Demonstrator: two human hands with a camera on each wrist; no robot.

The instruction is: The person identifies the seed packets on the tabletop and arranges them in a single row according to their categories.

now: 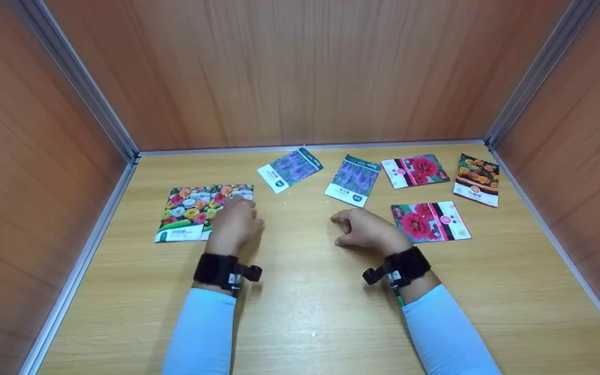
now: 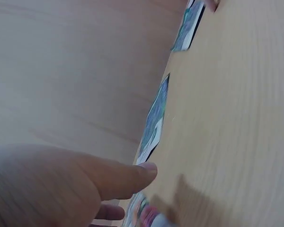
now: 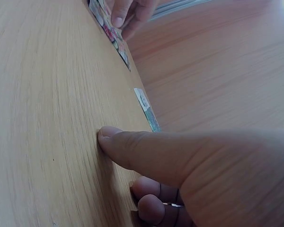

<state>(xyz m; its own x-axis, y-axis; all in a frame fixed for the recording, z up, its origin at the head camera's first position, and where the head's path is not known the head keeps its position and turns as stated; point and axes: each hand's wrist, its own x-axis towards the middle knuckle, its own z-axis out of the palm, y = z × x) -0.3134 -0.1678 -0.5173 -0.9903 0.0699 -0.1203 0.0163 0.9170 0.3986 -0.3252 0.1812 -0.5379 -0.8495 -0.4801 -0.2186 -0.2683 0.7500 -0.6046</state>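
Observation:
Two flower seed packets with mixed-colour blooms lie side by side at the left, an outer packet (image 1: 180,211) and an inner packet (image 1: 216,198). My left hand (image 1: 235,221) is over the inner one, its fingers at the printed face and hiding part of it. In the left wrist view, the left thumb (image 2: 128,178) extends above that packet's edge. My right hand (image 1: 370,229) rests low at the tabletop, fingers loosely bent and holding nothing. Just beside it lies a pink-flower packet (image 1: 430,221), and beyond its fingertips a purple-flower packet (image 1: 353,179).
Another purple-flower packet (image 1: 292,169) lies tilted near the back wall (image 1: 305,73). At the back right are a second pink-flower packet (image 1: 417,171) and an orange-flower packet (image 1: 477,179). Wooden side panels with metal edging bound the table (image 1: 300,291).

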